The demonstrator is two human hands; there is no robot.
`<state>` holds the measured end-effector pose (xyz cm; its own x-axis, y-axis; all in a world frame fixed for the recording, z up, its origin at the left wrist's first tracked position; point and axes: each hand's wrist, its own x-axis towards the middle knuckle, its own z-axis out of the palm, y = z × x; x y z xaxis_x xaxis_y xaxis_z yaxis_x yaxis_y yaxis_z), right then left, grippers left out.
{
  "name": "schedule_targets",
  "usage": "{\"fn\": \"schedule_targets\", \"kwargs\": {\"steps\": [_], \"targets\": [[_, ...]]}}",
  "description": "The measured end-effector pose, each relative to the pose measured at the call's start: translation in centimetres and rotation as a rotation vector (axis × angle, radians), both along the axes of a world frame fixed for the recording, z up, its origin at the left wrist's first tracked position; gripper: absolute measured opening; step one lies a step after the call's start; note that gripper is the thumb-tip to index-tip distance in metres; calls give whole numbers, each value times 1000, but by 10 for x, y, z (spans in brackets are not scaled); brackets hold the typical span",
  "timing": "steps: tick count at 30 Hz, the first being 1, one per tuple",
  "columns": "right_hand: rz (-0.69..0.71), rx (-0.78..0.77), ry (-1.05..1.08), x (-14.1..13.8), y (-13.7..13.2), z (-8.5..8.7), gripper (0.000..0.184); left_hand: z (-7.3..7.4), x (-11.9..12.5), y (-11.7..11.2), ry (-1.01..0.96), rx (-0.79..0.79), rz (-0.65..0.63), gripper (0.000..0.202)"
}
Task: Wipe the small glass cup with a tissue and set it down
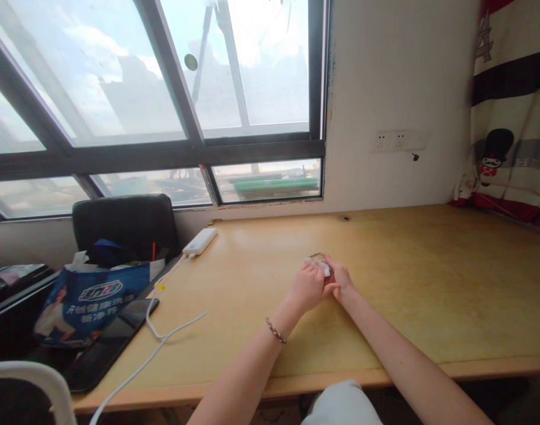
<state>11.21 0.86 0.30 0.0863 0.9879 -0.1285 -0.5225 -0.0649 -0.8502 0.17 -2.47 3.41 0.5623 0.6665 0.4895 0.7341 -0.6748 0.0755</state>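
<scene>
Above the wooden table [398, 283], close to its middle, my two hands come together around a small object [324, 268]. It shows a white, cloth-like or paper-like piece and thin, dark, wire-like curved edges at the top; its exact kind is too small to make out. My left hand [308, 285], with a braided bracelet [276, 330] on its wrist, has its fingers closed over the near left side. On the right, my right hand [341, 277] holds the object with fingers curled along its far side. The fingers hide much of it.
A white power bank [200, 241] with a white cable [157, 342] lies along the table's left edge. Beyond that edge are a black tablet-like slab [114, 339], a blue printed bag [97, 301] and a black chair [126, 221]. Wall sockets [392, 140] sit behind the table.
</scene>
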Motion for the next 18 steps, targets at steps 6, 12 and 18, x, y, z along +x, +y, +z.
{"fn": "schedule_targets", "kwargs": {"steps": [6, 12, 18], "targets": [[17, 19, -25, 0, -1, 1, 29, 9, -8, 1, -42, -119, -16, 43], [42, 30, 74, 1, -2, 4, 27, 15, -16, 6, -112, -159, -76, 48], [-27, -24, -34, 2, 1, 1, 27, 11, -16, 7, -17, -155, -143, 41]]}}
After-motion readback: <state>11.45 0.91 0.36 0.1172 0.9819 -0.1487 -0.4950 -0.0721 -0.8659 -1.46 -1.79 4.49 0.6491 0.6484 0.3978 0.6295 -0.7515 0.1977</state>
